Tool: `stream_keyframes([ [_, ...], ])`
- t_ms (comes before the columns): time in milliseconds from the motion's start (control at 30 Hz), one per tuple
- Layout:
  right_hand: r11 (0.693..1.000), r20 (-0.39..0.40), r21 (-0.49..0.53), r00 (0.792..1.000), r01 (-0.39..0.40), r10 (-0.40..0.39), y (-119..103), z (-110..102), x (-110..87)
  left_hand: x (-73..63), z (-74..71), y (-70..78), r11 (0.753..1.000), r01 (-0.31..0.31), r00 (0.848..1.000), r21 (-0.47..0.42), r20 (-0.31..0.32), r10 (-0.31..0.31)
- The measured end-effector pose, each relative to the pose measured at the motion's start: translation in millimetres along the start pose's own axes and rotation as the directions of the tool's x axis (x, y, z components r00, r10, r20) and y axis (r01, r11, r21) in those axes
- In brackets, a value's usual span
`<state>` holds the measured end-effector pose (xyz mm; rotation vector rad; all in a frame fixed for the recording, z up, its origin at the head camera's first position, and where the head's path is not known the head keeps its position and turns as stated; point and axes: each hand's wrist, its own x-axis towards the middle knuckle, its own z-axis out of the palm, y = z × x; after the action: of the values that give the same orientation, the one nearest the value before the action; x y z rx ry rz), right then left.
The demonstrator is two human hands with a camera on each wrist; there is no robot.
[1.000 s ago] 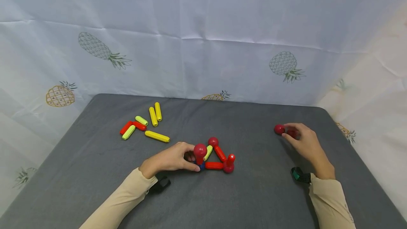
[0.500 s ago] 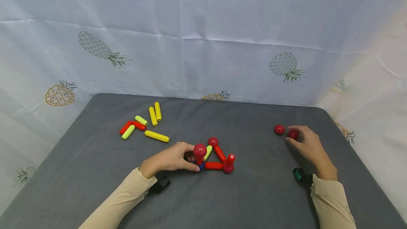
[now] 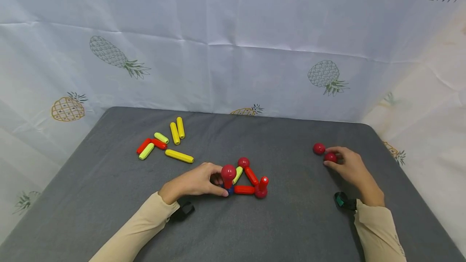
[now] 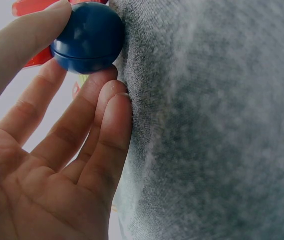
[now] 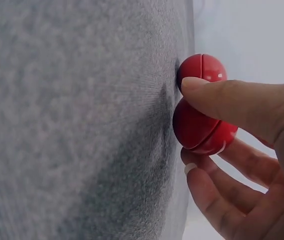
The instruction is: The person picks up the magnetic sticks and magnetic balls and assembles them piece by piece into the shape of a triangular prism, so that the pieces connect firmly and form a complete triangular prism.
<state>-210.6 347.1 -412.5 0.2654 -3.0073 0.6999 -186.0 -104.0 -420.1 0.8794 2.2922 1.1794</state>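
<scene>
My left hand (image 3: 202, 181) grips a blue ball (image 4: 89, 37) between thumb and fingers. This ball is one corner of a small triangle built from balls and rods. A red rod rises from it, topped by a red ball (image 3: 228, 172). A red rod (image 3: 244, 189) and a light green rod (image 3: 238, 174) form sides of the triangle, with another red rod (image 3: 251, 176). At the right corner a red ball (image 3: 260, 191) bears a short upright red rod (image 3: 263, 182). Over on the right, my right hand (image 3: 351, 169) pinches a red ball (image 5: 201, 127) at the cloth, close to another red ball (image 3: 319, 148).
A grey cloth (image 3: 291, 229) covers the table. Several loose rods lie at the back left, among them a yellow rod (image 3: 179, 156), a light green rod (image 3: 147, 151) and a red rod (image 3: 159, 144). A white pineapple-print curtain (image 3: 218, 72) hangs behind.
My right hand moved slightly right, then back left and a little nearer, with the red ball between its fingers. The left hand and the triangle have stayed put.
</scene>
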Motion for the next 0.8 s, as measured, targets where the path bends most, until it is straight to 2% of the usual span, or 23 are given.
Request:
stream_keyframes([
  [367,0.999,0.017,-0.003,0.999,-0.039,0.039,-12.1,-5.5,1.6,-0.3,0.0,0.1,1.000,-0.004,1.000,-0.002,-0.002,0.004],
  [800,0.996,0.012,0.067,0.998,0.061,-0.062,-42.6,-7.0,2.6,-0.3,0.1,-0.2,1.000,0.005,1.000,-0.007,-0.004,-0.005],
])
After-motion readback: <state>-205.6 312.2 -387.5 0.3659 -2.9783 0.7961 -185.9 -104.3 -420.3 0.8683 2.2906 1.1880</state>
